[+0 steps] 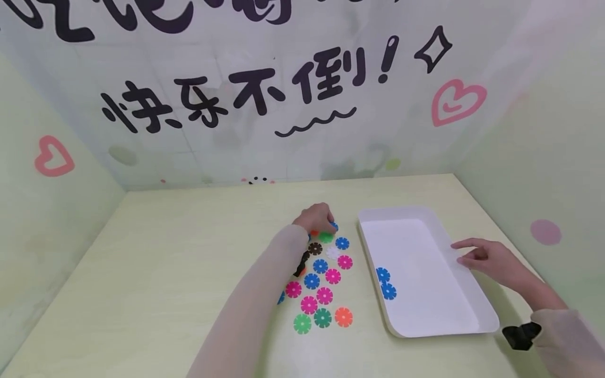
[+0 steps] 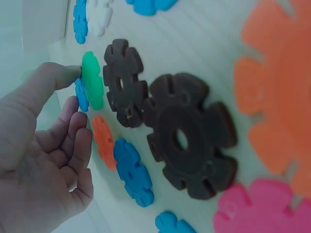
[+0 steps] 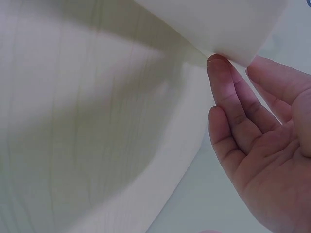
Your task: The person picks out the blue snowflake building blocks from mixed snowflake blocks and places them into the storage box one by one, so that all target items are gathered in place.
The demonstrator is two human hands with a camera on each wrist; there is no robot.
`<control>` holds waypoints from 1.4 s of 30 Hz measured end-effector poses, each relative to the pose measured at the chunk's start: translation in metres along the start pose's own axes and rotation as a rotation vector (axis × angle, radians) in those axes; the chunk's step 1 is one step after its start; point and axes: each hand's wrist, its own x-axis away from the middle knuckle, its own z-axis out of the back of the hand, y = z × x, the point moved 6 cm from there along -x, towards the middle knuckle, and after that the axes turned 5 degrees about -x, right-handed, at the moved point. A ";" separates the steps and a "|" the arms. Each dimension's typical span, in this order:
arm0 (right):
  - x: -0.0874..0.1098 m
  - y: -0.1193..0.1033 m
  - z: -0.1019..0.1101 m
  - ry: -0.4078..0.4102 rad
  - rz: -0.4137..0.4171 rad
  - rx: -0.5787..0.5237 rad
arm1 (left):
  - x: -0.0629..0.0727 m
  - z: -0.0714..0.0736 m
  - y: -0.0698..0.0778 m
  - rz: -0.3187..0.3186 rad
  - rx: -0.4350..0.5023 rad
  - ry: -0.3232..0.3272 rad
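Note:
My left hand [image 1: 315,217] reaches to the far end of a group of notched plastic discs. In the left wrist view its thumb and index finger pinch a blue disc [image 2: 82,95], which stands partly behind a green disc [image 2: 92,80]. Two dark brown discs [image 2: 189,165] and an orange disc [image 2: 103,141] lie close by. On the right, my right hand [image 1: 493,262] grips the side rim of a white tray [image 1: 465,281], thumb and fingertips on either side of the edge. Two blue discs [image 1: 388,291] lie in the tray along its left wall.
Pink discs [image 1: 309,305], more blue ones, a white disc [image 1: 333,253] and green ones spread over the pale table [image 1: 156,283] left of the tray. A printed wall [image 1: 246,152] closes the back, with side walls at left and right.

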 end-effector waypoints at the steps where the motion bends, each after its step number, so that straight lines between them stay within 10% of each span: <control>1: 0.001 0.000 0.000 0.001 0.005 -0.002 | -0.001 0.000 0.001 -0.009 -0.020 0.001; 24: -0.001 -0.001 0.000 0.017 0.035 -0.006 | 0.001 -0.007 0.025 -0.207 0.188 0.035; 42: 0.000 0.002 0.000 0.025 0.029 0.000 | 0.017 -0.015 0.086 -0.476 0.173 -0.049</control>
